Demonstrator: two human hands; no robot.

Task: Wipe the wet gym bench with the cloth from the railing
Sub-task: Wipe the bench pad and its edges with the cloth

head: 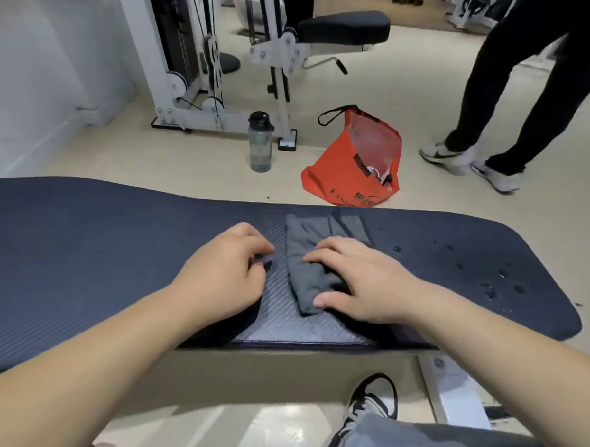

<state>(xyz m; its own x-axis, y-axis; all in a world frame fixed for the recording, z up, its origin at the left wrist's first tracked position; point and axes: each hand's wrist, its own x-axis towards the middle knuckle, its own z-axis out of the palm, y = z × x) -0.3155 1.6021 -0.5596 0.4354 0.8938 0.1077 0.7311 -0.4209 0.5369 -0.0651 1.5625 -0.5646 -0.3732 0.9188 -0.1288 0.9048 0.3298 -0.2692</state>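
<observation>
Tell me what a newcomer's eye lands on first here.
The bright orange bag on the floor just beyond the bench pad stands out most. Next, in the middle of that dark pad, the right hand presses on a folded grey cloth, the left hand beside it. Water droplets bead on the pad's right end.

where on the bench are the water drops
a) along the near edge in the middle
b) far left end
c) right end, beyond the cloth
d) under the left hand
C: the water drops bead on the bench toward its right end, to the right of the cloth that the right hand presses on.
</observation>
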